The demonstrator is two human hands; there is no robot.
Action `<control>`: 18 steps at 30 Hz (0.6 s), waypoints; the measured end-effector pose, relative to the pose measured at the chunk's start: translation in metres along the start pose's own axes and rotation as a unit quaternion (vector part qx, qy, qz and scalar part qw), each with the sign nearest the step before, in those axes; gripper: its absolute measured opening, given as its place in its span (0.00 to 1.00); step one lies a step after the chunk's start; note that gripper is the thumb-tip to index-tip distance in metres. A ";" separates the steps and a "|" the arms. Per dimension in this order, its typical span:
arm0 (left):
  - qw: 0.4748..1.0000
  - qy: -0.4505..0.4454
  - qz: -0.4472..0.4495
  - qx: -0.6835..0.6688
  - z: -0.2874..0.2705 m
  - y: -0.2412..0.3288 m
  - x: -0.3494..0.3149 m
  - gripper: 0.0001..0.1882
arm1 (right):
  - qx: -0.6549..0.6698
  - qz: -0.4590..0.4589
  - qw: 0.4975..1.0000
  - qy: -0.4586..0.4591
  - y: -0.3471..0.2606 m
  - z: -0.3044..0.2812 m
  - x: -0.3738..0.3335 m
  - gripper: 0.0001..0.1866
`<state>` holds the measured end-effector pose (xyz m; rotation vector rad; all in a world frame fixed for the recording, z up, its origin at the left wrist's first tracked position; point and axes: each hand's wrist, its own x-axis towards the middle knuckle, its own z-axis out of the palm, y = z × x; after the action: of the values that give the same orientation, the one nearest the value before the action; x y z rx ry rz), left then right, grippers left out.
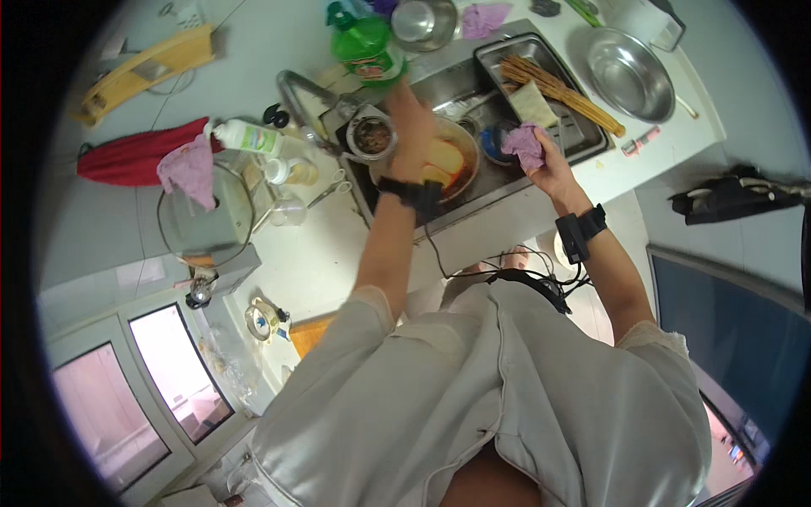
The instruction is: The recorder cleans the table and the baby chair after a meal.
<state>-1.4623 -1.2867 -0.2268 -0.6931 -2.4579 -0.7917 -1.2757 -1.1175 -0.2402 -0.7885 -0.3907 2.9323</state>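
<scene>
My left hand (411, 118) reaches over the sink, its fingers smeared by motion near the base of a green pump bottle (365, 52). I cannot tell whether it touches the bottle. Below its wrist, a pan (475, 160) with reddish, oily liquid and a pale yellow piece sits in the sink (432, 91). A bunched purple cloth (524, 145) is gripped in my right hand (553, 174) at the sink's right side. Partly behind that cloth shows a small blue bowl (492, 144). Left of the pan stands a strainer cup (370, 138) with dark scraps.
A curved faucet (297, 97) rises at the sink's left. A metal tray (583, 144) at the right holds bundled chopsticks (562, 89). Beyond it rests a steel basin (629, 74). Scissors (331, 189), bottles and a glass lid (182, 224) are to the left.
</scene>
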 end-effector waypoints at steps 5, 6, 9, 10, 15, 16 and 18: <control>0.930 -0.205 -0.055 0.301 0.026 -0.047 0.048 0.18 | -0.133 -0.244 0.955 0.105 -0.061 0.006 -0.083 0.13; 0.892 -0.320 0.015 0.318 0.031 -0.112 0.050 0.13 | -0.158 -0.293 0.938 0.100 -0.067 0.004 -0.096 0.13; 0.851 -0.341 0.103 0.386 0.047 -0.181 0.044 0.11 | -0.179 -0.416 0.878 0.156 -0.092 -0.031 -0.149 0.15; 0.839 -0.400 0.103 0.354 0.058 -0.141 0.058 0.12 | -0.155 -0.460 0.850 0.205 -0.104 -0.054 -0.176 0.15; 0.848 -0.402 0.060 0.339 0.040 -0.243 0.087 0.13 | -0.115 -0.454 0.823 0.321 -0.096 -0.123 -0.239 0.15; 0.839 -0.446 0.069 0.303 0.045 -0.229 0.095 0.14 | -0.099 -0.453 0.806 0.368 -0.095 -0.150 -0.254 0.15; 0.797 -0.537 0.114 0.254 0.064 -0.187 0.098 0.14 | -0.078 -0.484 0.779 0.390 -0.090 -0.184 -0.279 0.16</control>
<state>-1.6640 -1.3471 -0.2926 -1.4391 -3.1844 0.5751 -0.9411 -1.0296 -0.2350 -1.2326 -0.6773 1.4747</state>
